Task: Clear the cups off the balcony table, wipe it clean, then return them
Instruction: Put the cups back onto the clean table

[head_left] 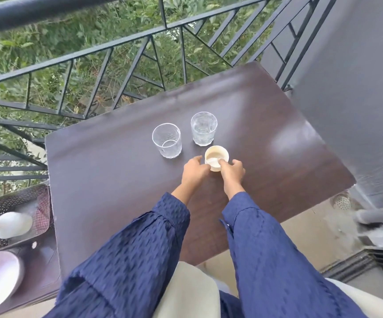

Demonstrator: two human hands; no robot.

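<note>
Blue sleeves point(140, 249) stretch over the dark tabletop point(94, 180). Near its middle both hands have the small cream cup point(218, 154): the left grip point(194, 171) curls against its side and the right grip point(232, 172) pinches its rim. It looks light, stiff and breakable, so I'd take it by the wall rather than the rim. Just beyond stand the near tumbler point(167, 141) and the far tumbler point(204, 129), likely slick and fragile.

Left hand point(194, 171) curled, right hand point(232, 172) pinching
</note>
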